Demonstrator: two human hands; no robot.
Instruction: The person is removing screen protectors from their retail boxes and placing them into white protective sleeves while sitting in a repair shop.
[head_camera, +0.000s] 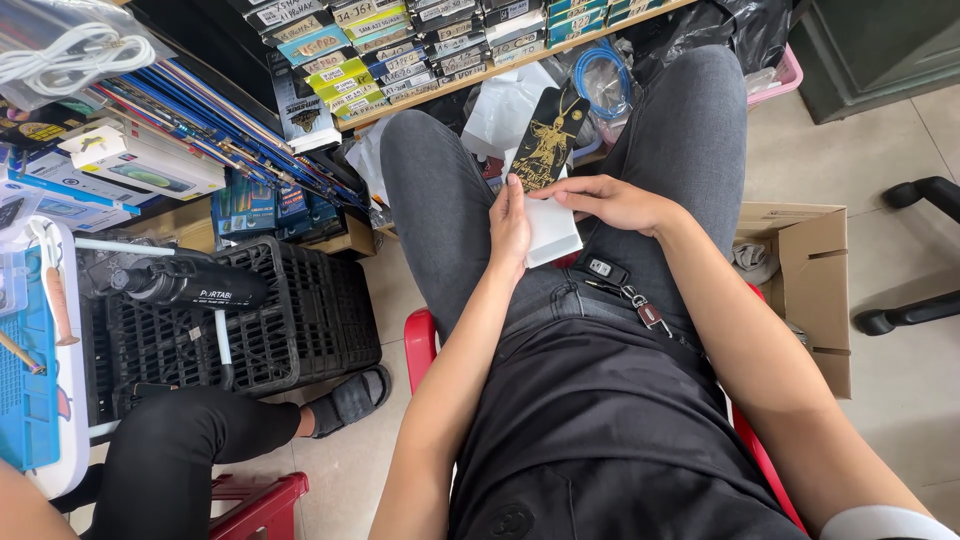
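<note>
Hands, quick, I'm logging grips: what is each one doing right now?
Left hand: closed on the white packet, at its left edge.
Right hand: gripping the same packet's top, by the black and gold card.

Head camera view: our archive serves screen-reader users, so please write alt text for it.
A seated person's left hand and right hand hold a white packet with a black-and-gold card over their grey-trousered lap. A key fob hangs at the waistband; a black plastic crate and another person's leg are at the left.
</note>
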